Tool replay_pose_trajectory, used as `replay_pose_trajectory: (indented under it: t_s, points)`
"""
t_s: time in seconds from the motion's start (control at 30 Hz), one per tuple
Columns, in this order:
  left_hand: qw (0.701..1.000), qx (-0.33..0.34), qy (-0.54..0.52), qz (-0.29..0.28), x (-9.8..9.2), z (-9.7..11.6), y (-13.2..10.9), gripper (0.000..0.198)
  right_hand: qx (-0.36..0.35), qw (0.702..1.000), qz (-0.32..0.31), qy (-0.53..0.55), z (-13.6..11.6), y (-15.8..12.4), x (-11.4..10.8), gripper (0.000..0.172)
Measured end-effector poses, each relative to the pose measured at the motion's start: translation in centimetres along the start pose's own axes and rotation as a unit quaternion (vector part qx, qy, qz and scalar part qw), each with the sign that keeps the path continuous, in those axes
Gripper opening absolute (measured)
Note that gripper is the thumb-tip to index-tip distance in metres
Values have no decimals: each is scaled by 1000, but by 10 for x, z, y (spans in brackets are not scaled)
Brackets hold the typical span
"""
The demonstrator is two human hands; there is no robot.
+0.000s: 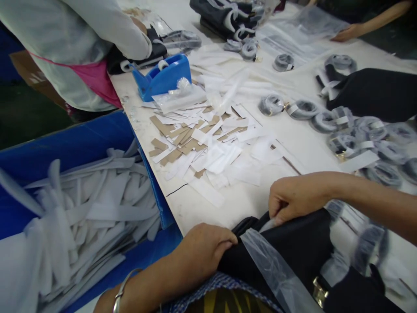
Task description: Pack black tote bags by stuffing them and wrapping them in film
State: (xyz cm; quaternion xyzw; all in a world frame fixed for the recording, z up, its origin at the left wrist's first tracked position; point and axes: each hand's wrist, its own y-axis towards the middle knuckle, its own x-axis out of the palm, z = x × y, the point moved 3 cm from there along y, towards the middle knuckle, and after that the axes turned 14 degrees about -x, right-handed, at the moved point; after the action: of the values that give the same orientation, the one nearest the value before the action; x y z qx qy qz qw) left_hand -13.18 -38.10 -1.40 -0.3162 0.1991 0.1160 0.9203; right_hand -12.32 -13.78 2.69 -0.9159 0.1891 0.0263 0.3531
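Observation:
A black bag [302, 239] of smooth, leather-like material lies at the table's near edge, close to my body. My left hand [208, 245] pinches its left edge between thumb and fingers. Farther right, my right hand [295, 198] is closed on the bag's upper edge, its fingertips partly hidden, with a bit of whitish sheet beside them. A translucent plastic strip [273, 265] hangs across the bag between my hands. A gold-coloured metal clasp [320, 292] shows at the lower right, next to more black material.
Paper and card strips [202, 143] litter the table [306, 148]. A blue tape dispenser [163, 76] stands behind them. Plastic-wrapped coiled straps [325, 121] lie right. A blue bin [65, 134] holds white foam-like strips [107, 208]. Co-workers' arms [127, 30] reach in at the far side.

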Motion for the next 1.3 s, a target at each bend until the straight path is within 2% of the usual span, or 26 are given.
replay_pose_trajectory:
  t_s: [0.2, 0.4, 0.5, 0.6, 0.7, 0.83, 0.93, 1.07, 1.17, 1.2, 1.3]
  points:
    - [998, 0, -35, -48, 2, -6, 2, 25, -21, 998, -7, 62, -6, 12, 15, 27]
    - [995, 4, -80, -60, -1, -6, -1, 19, -20, 992, 80, 98, -14, 13, 34, 31]
    - [996, -4, -84, -35, 2, -9, 3, 14, -19, 990, 106, 94, -17, 17, 41, 32]
    - [998, -6, -55, -3, 6, -12, 6, 16, -37, 990, 108, 83, -18, 19, 41, 29]
    - [999, 29, 23, 1, 4, -13, 4, 18, -38, 990, 129, 37, -11, 14, 35, 28]
    - [990, 55, 125, -33, -9, -18, -3, 18, -17, 984, 178, 20, 5, -4, 25, 35]
    - [985, 65, 143, -74, -19, -24, -7, 19, -36, 980, 190, 51, 13, -15, 22, 39]
    - [985, 56, 125, -106, -25, -30, -10, 21, -45, 963, 265, 9, 19, -28, 24, 48]
    - [991, 31, 97, -90, -23, -31, -11, 15, -37, 930, 363, -35, 22, -36, 30, 70]
    - [994, 24, 73, -74, -21, -30, -11, 12, -32, 918, 393, -41, 22, -39, 33, 72]
    - [999, -8, -19, -36, -12, -28, -8, 29, -16, 897, 440, -28, 23, -46, 42, 54]
